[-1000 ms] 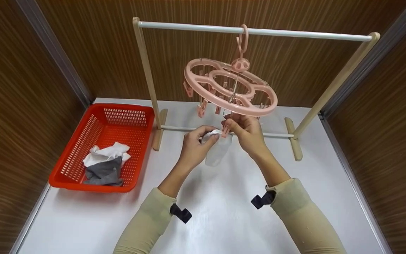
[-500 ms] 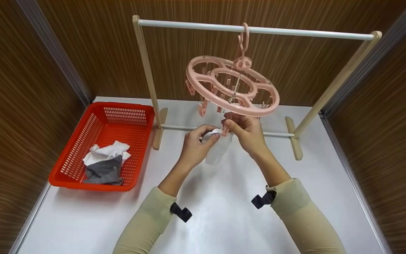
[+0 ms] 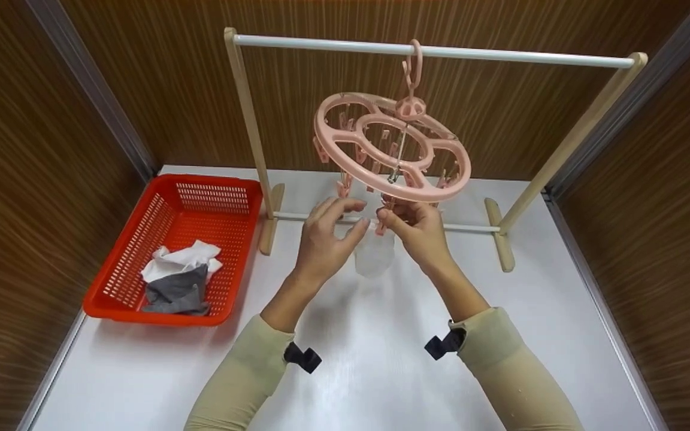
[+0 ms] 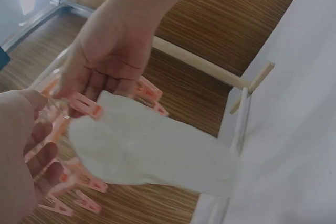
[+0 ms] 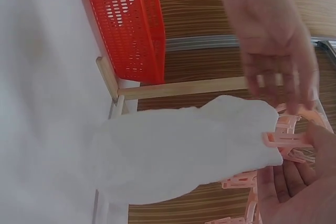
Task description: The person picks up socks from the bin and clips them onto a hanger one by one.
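A white sock (image 3: 375, 258) hangs beneath the round pink clip hanger (image 3: 345, 157), held at its edge by a pink clothespin (image 5: 286, 140). My right hand (image 3: 424, 236) pinches that clothespin between thumb and fingers. Left of it, my left hand (image 3: 325, 244) is apart from the sock, with thumb and fingers spread and nothing between them. Across the left wrist view the sock (image 4: 152, 148) stretches out full length, its far end free. Other pink clothespins (image 4: 149, 88) dangle around the right hand.
The hanger hooks over the white bar (image 3: 513, 57) of a wooden-legged rack (image 3: 572, 146). At left stands a red basket (image 3: 243, 263) with a white cloth (image 3: 183, 261) and a grey cloth (image 3: 177, 292) inside. Brown wood-grain panels (image 3: 159, 78) enclose the white table (image 3: 375, 371).
My left hand has let go of the sock and drawn slightly up and left, its fingers opening. The sock hangs from the clothespin, which my right hand still pinches. The hanger has swung slightly.
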